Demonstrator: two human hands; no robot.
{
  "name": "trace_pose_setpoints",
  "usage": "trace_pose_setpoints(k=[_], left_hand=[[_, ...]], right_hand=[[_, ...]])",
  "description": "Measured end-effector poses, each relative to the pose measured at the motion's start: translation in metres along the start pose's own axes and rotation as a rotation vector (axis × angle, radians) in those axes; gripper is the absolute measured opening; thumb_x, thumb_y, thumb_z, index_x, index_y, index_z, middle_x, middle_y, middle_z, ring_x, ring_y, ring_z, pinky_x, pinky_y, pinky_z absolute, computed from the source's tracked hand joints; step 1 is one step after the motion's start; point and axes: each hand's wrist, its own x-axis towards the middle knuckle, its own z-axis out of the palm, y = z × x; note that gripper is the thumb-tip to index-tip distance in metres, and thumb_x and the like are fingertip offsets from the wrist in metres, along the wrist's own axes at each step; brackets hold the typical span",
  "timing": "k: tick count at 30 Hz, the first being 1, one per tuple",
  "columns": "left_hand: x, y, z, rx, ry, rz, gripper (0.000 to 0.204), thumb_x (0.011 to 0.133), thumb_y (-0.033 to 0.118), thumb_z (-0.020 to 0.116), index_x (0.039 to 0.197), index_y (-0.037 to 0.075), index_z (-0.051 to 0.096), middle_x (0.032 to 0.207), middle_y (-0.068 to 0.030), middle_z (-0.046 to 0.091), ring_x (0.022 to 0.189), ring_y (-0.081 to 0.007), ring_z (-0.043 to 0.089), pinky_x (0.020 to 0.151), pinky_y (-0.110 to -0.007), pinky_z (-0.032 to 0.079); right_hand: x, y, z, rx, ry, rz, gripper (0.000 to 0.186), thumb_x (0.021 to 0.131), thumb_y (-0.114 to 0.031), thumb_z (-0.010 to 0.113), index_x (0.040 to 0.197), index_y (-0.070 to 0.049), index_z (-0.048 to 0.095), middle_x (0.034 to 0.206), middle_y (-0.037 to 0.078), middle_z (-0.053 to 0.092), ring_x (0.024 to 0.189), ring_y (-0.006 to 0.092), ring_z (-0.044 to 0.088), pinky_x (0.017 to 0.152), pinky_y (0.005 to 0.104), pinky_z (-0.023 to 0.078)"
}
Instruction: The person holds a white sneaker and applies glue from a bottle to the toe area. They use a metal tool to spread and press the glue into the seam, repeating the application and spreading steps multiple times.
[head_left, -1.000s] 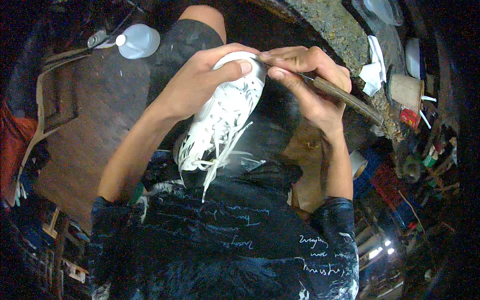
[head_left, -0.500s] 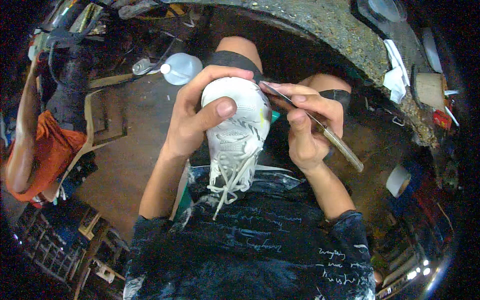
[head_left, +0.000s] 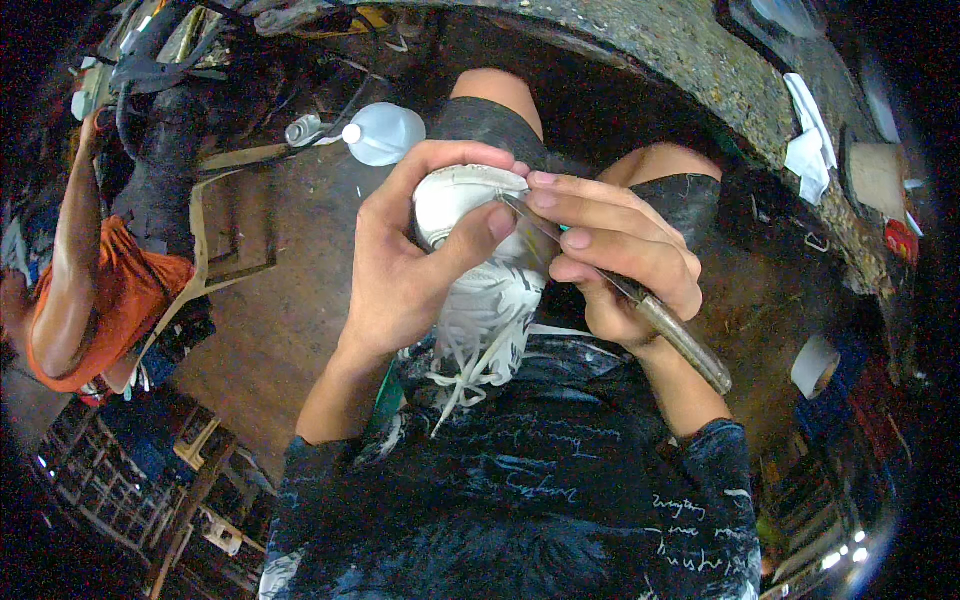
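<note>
A white lace-up sneaker with dark streaks on its upper rests in my lap, toe pointing away from me. My left hand is closed round the toe, thumb pressed on the front and fingers over the far side. In my right hand is a knife with a thin blade and a worn brownish handle. Its blade tip lies against the right side of the toe, close to my left thumb. My right fingertips touch the shoe's edge there and partly hide the contact.
A translucent plastic jug stands on the floor beyond my left hand. At the left sits another person in an orange garment. A rough stone-like ledge curves across the far right, with white paper on it. A white roll lies at the right.
The sneaker has tipped, so its toe now faces up more and the upper looks foreshortened. My right hand has come in to the left, bringing the blade over the toe's edge.
</note>
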Motion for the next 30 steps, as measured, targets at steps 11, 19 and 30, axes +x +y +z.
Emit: trace_pose_setpoints(k=[11,19,30], left_hand=[[0.000,0.002,0.009,0.005,0.010,-0.065,0.035,0.097,0.005,0.074,0.131,0.000,0.066,0.119,-0.0086,0.074,0.109,-0.0137,0.067,0.097,-0.030,0.054],[0.008,-0.003,0.006,0.037,0.012,-0.104,0.031,0.096,0.004,0.074,0.127,0.000,0.070,0.110,-0.0057,0.074,0.101,-0.0101,0.067,0.090,-0.027,0.054],[0.012,-0.011,0.005,-0.040,0.014,-0.121,0.032,0.097,0.004,0.076,0.128,0.001,0.070,0.111,-0.0056,0.075,0.100,-0.0101,0.068,0.089,-0.028,0.056]], right_hand=[[0.002,-0.003,0.008,-0.284,0.112,-0.077,0.028,0.077,-0.001,0.089,0.103,0.002,0.078,0.105,0.021,0.080,0.102,0.0365,0.079,0.086,0.0423,0.066],[0.007,0.002,0.002,-0.211,0.084,0.009,0.035,0.091,0.013,0.077,0.122,0.003,0.063,0.106,0.025,0.079,0.098,0.0355,0.080,0.086,0.0430,0.065],[0.006,0.011,-0.005,-0.152,0.011,0.007,0.035,0.091,0.010,0.078,0.119,0.002,0.060,0.109,0.029,0.078,0.101,0.0392,0.079,0.086,0.0462,0.065]])
